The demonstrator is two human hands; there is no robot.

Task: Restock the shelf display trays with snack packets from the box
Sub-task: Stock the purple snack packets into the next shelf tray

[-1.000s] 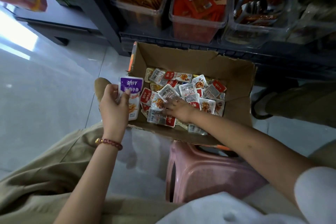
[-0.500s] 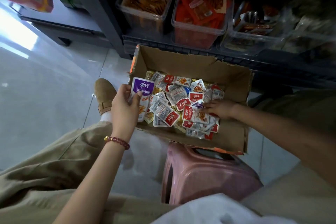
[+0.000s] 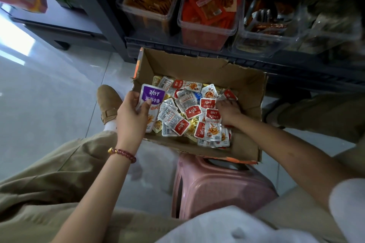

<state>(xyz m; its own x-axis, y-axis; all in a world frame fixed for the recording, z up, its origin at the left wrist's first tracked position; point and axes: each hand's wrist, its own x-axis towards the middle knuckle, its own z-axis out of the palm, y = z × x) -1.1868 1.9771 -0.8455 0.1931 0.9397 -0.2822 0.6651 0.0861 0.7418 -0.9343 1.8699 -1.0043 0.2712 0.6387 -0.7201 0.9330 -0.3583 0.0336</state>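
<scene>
- sitting low, the person is showing only tan trouser legs and a pale sleeve at the bottom edge; the rest of the body is being cut off by the frame.
- a pink stool is standing between the knees, and the near edge of the box seems to be resting on it, likely to bring the stock within easy reach; the contact itself is partly hidden.
- the left hand is gripping a small stack at the box's near-left corner, thumb lying across a purple packet on top. it is probably gathering a handful so that one trip to a tray is carrying several. how many are lying under the purple one is hard to count.
- the right hand is reaching into the right side of the box, well apart from the left hand, fingers going down among the loose snack packets. the fingertips are disappearing under the heap, so i cannot tell whether it is pinching one or only sifting.
- the box is sitting open just in front of the shelf, its torn flaps standing up around the heap.
- the shelf is carrying clear display trays, brown contents on the left, orange-red in the middle; the right-hand ones are falling into shadow, and which tray is taking these packets is not showing.
</scene>
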